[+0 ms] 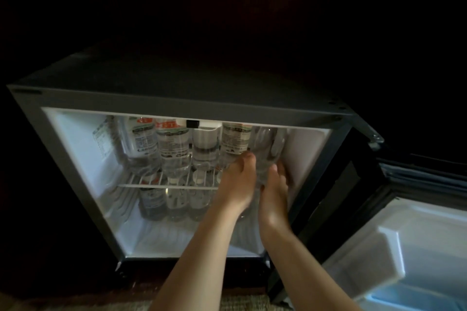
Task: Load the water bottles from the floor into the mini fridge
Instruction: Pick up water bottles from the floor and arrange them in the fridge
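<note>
The mini fridge (75, 159) stands open, lit inside. Several clear water bottles (174, 149) stand on its upper wire shelf (166, 185), and more bottles (174, 202) stand below it. Both my hands reach into the right side of the upper shelf. My left hand (236, 182) and my right hand (274, 194) lie against either side of one clear water bottle (265, 149), holding it between them at the shelf's right end. The bottle's lower part is hidden by my hands.
The fridge door (404, 247) hangs open to the right, with a white moulded shelf inside it. A woven mat (240, 303) lies on the floor in front. The surroundings are dark.
</note>
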